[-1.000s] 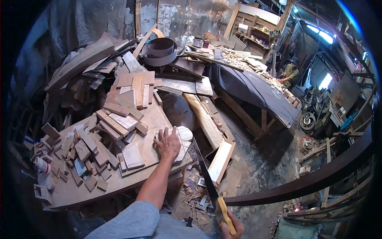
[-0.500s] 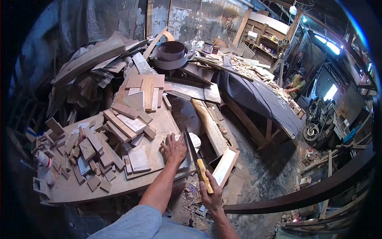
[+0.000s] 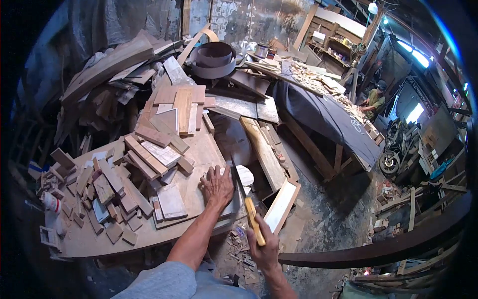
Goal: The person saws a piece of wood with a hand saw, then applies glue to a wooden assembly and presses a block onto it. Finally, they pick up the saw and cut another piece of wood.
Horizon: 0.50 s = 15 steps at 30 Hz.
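My left hand (image 3: 217, 187) lies with its fingers spread at the right edge of the plywood-topped table (image 3: 99, 244). Wrapped round the yellow handle of a handsaw (image 3: 255, 222) is my right hand (image 3: 265, 245). The saw's dark blade points up and away, close beside my left fingertips. A round pale piece (image 3: 244, 176) sits just right of the blade. Whether the teeth touch anything is too small to tell.
Wood offcuts (image 3: 104, 191) are heaped on the table's left, with stacked boards (image 3: 182, 109) behind. A dark-covered bench (image 3: 318, 114) stands right. A person (image 3: 374, 102) is at its far end. A dark curved beam (image 3: 368, 254) crosses at lower right.
My right hand and the saw handle have shifted slightly down, towards me. My left hand keeps its place on the table edge. The view has shifted a little.
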Tool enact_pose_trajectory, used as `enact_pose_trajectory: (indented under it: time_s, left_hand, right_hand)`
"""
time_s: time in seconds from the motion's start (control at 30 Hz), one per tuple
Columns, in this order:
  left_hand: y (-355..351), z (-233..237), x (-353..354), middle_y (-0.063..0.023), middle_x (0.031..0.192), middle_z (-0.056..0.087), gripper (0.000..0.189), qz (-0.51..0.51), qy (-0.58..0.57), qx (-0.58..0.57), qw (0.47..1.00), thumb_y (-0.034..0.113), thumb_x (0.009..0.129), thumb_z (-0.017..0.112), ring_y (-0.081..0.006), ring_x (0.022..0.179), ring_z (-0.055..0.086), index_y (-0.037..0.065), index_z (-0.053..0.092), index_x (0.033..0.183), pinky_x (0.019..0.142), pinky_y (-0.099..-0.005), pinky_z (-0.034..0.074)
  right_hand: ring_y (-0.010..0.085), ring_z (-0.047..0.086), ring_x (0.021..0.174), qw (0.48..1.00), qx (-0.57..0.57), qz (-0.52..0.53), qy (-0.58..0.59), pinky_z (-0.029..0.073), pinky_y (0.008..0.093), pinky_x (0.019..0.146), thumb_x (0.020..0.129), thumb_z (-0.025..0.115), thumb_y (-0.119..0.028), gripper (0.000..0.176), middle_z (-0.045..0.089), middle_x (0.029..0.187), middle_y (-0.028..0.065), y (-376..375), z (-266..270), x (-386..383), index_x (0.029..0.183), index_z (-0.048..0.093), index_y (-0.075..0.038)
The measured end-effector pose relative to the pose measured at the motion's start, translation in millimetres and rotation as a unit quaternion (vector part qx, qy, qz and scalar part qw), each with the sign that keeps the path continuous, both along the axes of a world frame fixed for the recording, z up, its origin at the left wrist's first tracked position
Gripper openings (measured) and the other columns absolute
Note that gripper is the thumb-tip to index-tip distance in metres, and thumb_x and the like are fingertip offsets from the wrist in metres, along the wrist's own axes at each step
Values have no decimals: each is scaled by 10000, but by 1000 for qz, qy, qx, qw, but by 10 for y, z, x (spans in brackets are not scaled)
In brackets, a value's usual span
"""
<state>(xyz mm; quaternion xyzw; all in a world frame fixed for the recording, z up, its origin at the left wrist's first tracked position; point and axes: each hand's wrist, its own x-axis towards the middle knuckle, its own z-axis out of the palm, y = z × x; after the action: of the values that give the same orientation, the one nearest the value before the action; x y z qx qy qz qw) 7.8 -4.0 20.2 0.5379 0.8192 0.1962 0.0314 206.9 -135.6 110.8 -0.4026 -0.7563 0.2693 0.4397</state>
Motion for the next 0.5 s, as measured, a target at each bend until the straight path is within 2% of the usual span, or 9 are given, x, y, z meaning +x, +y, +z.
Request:
enact_pose_trajectory:
  time_s: [0.07,0.13,0.2,0.33,0.4,0.5]
  left_hand:
    - [9,-7,-16,-134,1377,530,451,-4,13,-9,1000,306,1002,530,-343,1370,431,213,550,1443,1025,-669,348]
    - [20,-46,-29,-128,1378,530,444,-4,31,-11,999,306,1003,531,-339,1372,429,220,551,1438,1021,-665,353]
    - [36,-71,-41,-131,1391,525,445,7,30,-13,999,308,1003,531,-335,1380,423,230,548,1441,1016,-667,351]
    - [85,-33,1,-144,1426,512,452,28,-19,-29,999,321,1007,517,-334,1403,409,243,543,1451,1015,-673,339]
    - [70,-80,-9,-152,1431,510,454,35,-15,-21,999,330,1009,506,-335,1402,409,241,543,1452,1012,-673,333]
    - [92,-67,13,-158,1425,515,454,25,5,1,1000,338,1014,489,-340,1396,413,238,547,1452,1011,-669,332]
  right_hand:
    - [332,759,979,1000,10,-6,15,581,369,823,985,683,-138,397,732,1093,268,374,-93,-226,1324,608,54]
    - [360,761,911,999,37,9,33,576,405,738,993,683,-161,413,718,1034,297,820,-277,-456,1323,587,67]
    - [351,759,877,999,-30,7,41,568,398,730,1002,668,-163,404,721,1009,288,965,-285,-548,1336,589,52]
    - [300,760,875,998,-53,-3,42,565,374,722,1003,668,-153,412,733,1047,263,620,-203,-358,1348,588,58]
    - [185,705,832,1000,-1,-26,2,559,308,735,1004,670,-144,393,738,1007,181,183,-147,-35,1335,610,60]
    - [235,737,960,999,-1,-38,-17,573,344,816,982,680,-101,379,736,1120,218,-269,-131,352,1314,620,71]
